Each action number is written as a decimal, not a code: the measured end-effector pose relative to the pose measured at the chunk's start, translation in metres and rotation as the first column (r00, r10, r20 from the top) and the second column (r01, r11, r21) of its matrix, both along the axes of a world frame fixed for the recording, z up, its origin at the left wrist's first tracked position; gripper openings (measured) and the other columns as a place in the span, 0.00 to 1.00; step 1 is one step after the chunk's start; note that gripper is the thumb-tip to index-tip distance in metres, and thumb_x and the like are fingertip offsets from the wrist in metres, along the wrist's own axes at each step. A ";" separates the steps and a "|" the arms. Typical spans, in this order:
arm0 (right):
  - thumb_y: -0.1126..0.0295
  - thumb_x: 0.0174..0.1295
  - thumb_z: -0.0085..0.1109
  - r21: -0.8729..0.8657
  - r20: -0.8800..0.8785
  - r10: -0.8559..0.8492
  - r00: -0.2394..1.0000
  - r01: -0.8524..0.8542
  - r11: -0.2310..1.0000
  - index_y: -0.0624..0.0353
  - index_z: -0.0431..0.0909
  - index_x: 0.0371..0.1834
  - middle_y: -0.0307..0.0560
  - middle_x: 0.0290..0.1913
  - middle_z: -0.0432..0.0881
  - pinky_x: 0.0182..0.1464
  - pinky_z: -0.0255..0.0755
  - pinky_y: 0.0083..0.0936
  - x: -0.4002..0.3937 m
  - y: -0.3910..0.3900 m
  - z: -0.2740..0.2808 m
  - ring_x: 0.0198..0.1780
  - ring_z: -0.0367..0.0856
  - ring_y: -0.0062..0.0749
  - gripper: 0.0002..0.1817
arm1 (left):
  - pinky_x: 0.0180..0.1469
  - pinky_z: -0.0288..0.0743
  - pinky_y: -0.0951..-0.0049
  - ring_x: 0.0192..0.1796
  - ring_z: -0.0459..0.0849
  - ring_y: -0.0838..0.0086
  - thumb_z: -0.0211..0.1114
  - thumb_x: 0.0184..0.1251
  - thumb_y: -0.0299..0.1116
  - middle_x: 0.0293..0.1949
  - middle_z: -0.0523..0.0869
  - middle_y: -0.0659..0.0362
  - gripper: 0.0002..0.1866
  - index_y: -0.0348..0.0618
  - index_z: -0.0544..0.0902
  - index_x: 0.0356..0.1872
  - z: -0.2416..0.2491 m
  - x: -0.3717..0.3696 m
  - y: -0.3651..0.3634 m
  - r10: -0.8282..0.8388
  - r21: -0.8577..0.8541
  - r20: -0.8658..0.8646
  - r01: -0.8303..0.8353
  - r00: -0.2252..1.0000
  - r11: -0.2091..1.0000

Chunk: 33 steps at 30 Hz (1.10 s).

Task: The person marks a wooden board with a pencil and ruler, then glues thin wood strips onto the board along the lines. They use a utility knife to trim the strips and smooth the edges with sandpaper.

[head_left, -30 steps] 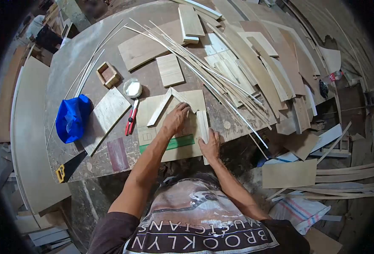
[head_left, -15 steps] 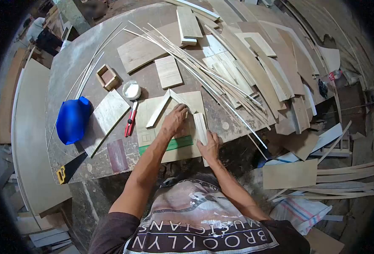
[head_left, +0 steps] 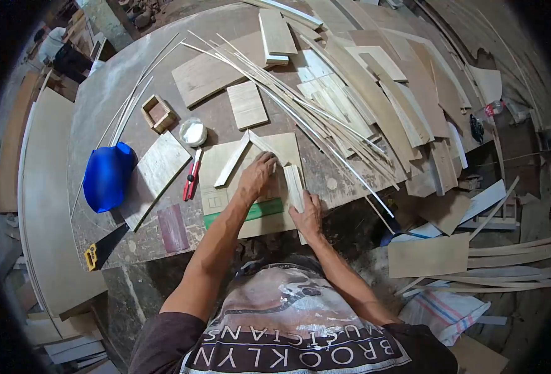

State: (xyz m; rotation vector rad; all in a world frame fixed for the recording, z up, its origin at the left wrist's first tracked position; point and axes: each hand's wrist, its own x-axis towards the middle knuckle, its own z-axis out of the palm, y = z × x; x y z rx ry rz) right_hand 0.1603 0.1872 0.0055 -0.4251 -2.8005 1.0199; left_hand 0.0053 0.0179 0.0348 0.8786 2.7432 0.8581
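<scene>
Two thin wooden strips meet at an angled corner on a plywood board, the left one lying bare. My left hand is closed on the right-hand strip, its fingers pressing at the lower end. In my right hand is a longer wooden strip, held along the board's right side with its far end close to my left fingertips. A green band crosses the plywood board under my left forearm.
Left of the board lie a red utility knife, a tub of white paste, a small wooden box, a blue object and a handsaw. Thin sticks and stacked wood pieces cover the table's right side. A person is far left.
</scene>
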 end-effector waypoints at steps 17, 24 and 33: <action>0.63 0.54 0.76 -0.043 0.029 0.099 0.995 -0.098 0.994 0.71 0.71 0.67 0.69 0.52 0.76 0.60 0.73 0.48 -0.001 0.009 0.009 0.56 0.77 0.64 0.39 | 0.65 0.78 0.61 0.68 0.75 0.54 0.78 0.53 0.42 0.62 0.79 0.50 0.28 0.38 0.80 0.53 0.021 0.017 0.021 0.143 0.010 0.002 -0.143 0.990 0.990; 0.61 0.53 0.76 0.030 0.110 0.115 0.987 -0.119 0.992 0.71 0.73 0.65 0.70 0.53 0.77 0.58 0.74 0.49 -0.005 0.010 0.017 0.56 0.78 0.65 0.38 | 0.66 0.79 0.62 0.72 0.72 0.54 0.71 0.59 0.36 0.64 0.78 0.50 0.24 0.36 0.79 0.54 0.017 0.022 0.019 0.141 0.020 -0.044 -0.140 0.989 0.990; 0.57 0.51 0.77 0.071 0.067 0.087 0.994 -0.092 0.993 0.71 0.76 0.63 0.69 0.48 0.79 0.55 0.75 0.51 -0.005 0.005 0.013 0.52 0.80 0.66 0.39 | 0.68 0.77 0.60 0.73 0.71 0.52 0.80 0.49 0.43 0.65 0.77 0.48 0.36 0.34 0.77 0.58 0.000 0.020 0.017 0.134 0.074 -0.047 -0.130 0.990 0.989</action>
